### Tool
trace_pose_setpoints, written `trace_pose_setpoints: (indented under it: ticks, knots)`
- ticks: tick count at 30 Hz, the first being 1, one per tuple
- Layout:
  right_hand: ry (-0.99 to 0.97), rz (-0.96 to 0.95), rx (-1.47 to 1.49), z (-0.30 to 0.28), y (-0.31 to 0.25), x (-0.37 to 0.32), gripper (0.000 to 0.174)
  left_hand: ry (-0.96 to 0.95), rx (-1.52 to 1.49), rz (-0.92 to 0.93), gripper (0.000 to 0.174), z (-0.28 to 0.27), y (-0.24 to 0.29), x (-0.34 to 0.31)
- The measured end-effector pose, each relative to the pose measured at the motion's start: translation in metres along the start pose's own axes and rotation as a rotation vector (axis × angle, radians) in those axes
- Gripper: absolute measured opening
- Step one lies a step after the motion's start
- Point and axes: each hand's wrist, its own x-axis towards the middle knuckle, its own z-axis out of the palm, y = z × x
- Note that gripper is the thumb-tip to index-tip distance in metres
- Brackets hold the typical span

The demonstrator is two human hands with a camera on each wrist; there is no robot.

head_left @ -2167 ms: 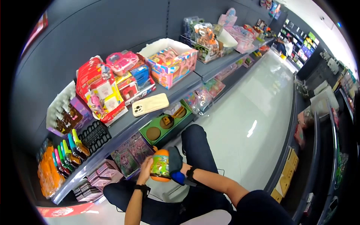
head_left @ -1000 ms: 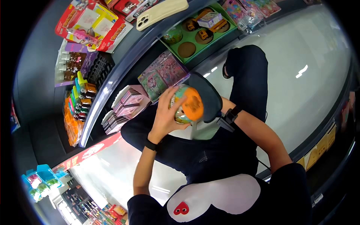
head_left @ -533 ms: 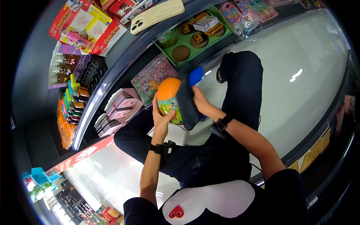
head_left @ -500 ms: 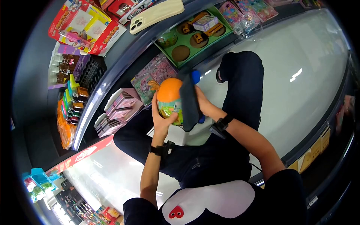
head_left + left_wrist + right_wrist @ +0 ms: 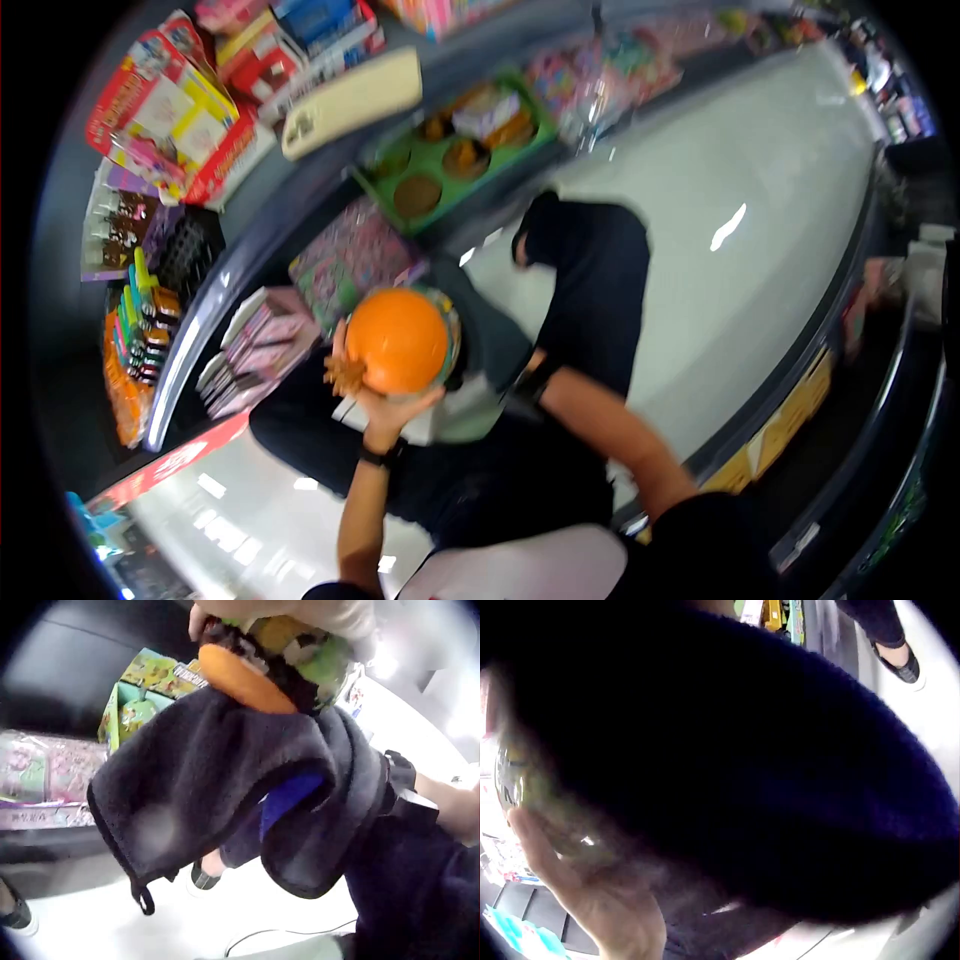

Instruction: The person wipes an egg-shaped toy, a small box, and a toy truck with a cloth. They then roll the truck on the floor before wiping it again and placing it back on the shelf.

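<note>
**Head view.** The left hand [image 5: 385, 405] holds an orange-topped egg [image 5: 400, 338] from beneath, raised in front of the body. Its fingers curl up round the egg's near and left sides. A dark grey cloth [image 5: 485, 345] lies against the egg's right side, touching it. The right forearm [image 5: 590, 410] runs up to the cloth. The right hand is hidden behind egg and cloth, so I cannot tell how its fingers stand. At far left a shelf [image 5: 250, 215] carries a cream phone [image 5: 350, 100] and red packs [image 5: 165, 120]. Just right of the phone and lower, a green tray [image 5: 450, 160] with round wells stands. Pale floor [image 5: 720, 180] lies to the right. The frame is blurred by motion.

**Left wrist view.** The egg sits at the top of the frame, its orange end resting on the cloth. The cloth is bunched beneath it and hangs down to the left. A blue patch [image 5: 289, 799] shows inside the cloth's fold. A black strap [image 5: 401, 776] on the right wrist lies just right of the cloth. The left fingers are a pale blur across the top, on the egg.

**Right wrist view.** The cloth fills nearly the whole frame, dark and close. The left hand shows at lower left, wrapped round the blurred egg. A shoe [image 5: 900, 664] rests on the floor at upper right. The right fingers are covered, so their state cannot be told.
</note>
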Motion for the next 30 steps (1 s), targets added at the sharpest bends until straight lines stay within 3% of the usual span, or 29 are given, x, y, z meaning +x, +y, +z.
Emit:
trace_pose_setpoints:
  ticks: [1, 3, 5, 8, 10, 11, 13, 16, 19, 20, 24, 25, 26, 30]
  knots:
    - [-0.004, -0.075, -0.054, -0.003, -0.011, 0.006, 0.066, 0.013, -0.150, -0.015, 0.113, 0.005, 0.019, 0.017]
    - [-0.023, -0.086, -0.007, -0.008, -0.022, 0.020, 0.064, 0.035, -0.308, 0.210, 0.117, 0.017, 0.013, 0.035]
    - [-0.040, -0.049, -0.063, -0.012, -0.014, 0.023, 0.059, -0.053, -0.254, 0.083, 0.121, 0.008, 0.028, 0.045]
    - [-0.106, -0.027, -0.264, -0.029, -0.006, 0.032, 0.052, -0.078, -0.261, -0.067, 0.108, 0.007, 0.033, 0.077]
    - [-0.204, -0.071, -0.581, -0.041, -0.007, 0.042, 0.048, -0.187, -0.204, -0.171, 0.102, 0.000, 0.021, 0.092]
    - [-0.264, -0.106, -0.786, -0.044, -0.007, 0.046, 0.047, -0.195, -0.293, -0.312, 0.097, 0.002, 0.022, 0.096]
    - [-0.388, -0.225, -1.173, -0.045, -0.009, 0.054, 0.044, -0.200, -0.434, -0.547, 0.088, 0.006, 0.006, 0.104]
    - [-0.496, -0.433, -1.526, -0.041, -0.002, 0.063, 0.043, -0.026, -0.807, -0.725, 0.069, 0.002, -0.063, 0.102]
    - [-0.320, -0.707, -1.580, -0.040, 0.045, 0.063, 0.042, 0.103, -0.731, -0.680, 0.062, 0.008, -0.082, 0.123]
    - [-0.226, -0.808, -1.582, -0.037, 0.060, 0.060, 0.042, 0.024, -0.625, -0.690, 0.057, 0.006, -0.108, 0.131]
    - [-0.182, -2.074, -3.805, -0.018, 0.092, 0.049, 0.041, -0.087, -0.189, -0.394, 0.069, 0.063, -0.120, 0.185]
    - [-0.213, -2.065, -3.886, -0.013, 0.098, 0.044, 0.041, -0.109, -0.109, -0.307, 0.071, 0.083, -0.126, 0.201]
    - [-0.177, -1.964, -3.870, -0.009, 0.108, 0.044, 0.041, -0.077, -0.250, -0.310, 0.071, 0.104, -0.137, 0.211]
    - [0.192, -1.486, -3.864, -0.001, 0.114, 0.034, 0.047, -0.007, -0.063, -0.268, 0.071, 0.156, -0.184, 0.244]
